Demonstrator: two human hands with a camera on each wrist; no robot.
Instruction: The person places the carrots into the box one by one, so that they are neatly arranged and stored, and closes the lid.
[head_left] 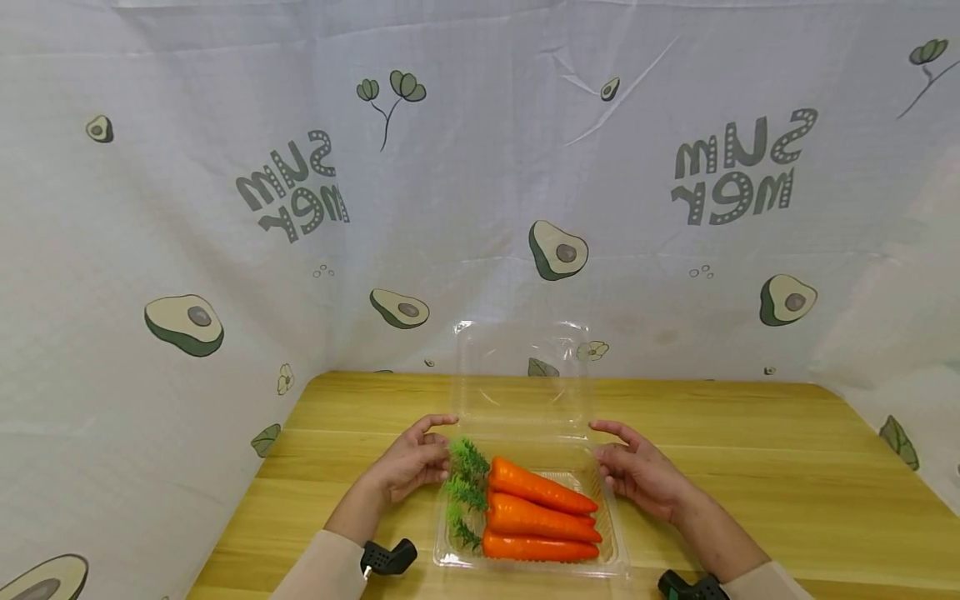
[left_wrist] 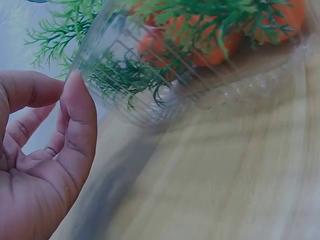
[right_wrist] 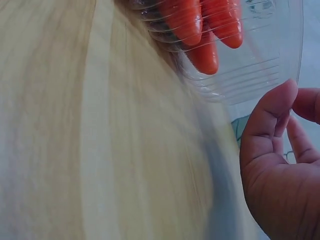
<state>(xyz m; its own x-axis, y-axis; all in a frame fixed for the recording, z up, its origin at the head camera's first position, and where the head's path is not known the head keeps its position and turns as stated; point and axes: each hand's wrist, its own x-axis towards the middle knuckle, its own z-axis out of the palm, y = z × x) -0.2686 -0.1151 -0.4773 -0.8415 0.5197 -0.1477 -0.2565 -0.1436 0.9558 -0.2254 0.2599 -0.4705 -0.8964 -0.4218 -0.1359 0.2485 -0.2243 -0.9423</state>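
A clear plastic clamshell container (head_left: 621, 557) sits on the table with its lid (head_left: 522, 392) raised at the back. Inside lie several orange carrots (head_left: 542, 518), their tips to the right and green leafy tops (head_left: 467, 487) to the left. At the container's left side, my left hand (head_left: 408, 462) pinches the plastic edge between thumb and index finger, as the left wrist view shows. Opposite it, my right hand (head_left: 645, 477) pinches the right edge; in the right wrist view the thumb (right_wrist: 272, 107) meets the index finger at the rim, near the carrot tips (right_wrist: 207, 57).
The wooden table (head_left: 750, 467) spreads out on both sides of the container. A pale cloth (head_left: 480, 167) printed with avocados and lettering hangs behind and at both sides. Black devices (head_left: 390, 557) are strapped at the wrists.
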